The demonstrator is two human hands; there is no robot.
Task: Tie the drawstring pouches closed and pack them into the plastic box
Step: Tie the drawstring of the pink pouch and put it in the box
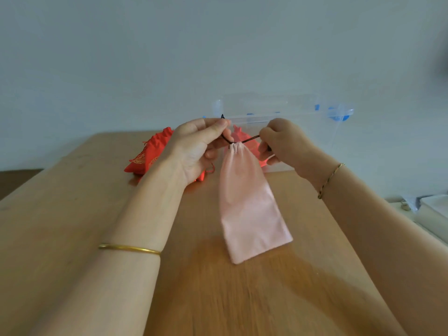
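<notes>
Pink drawstring pouch held up by its cord between two hands above a wooden table.

Left of and beyond the fingers, a heap of red pouches (150,154) is seen on the table (72,214); whether these are tied cannot be told. One end of the black cord (251,138) is pinched between the curled thumb and forefinger of the left hand (194,146). The pink pouch (249,202) hangs just below and between the fingers, its neck gathered shut but no knot seen. The other end of the cord is gripped in the curled fingers of the right hand (281,141), whose fingertips are hidden. Just behind the fingers the clear plastic box (303,112) stands open; one reddish pouch (238,133) seems packed inside. The task is judged early: this pouch must be knotted and packed, and the heap dealt with.
</notes>
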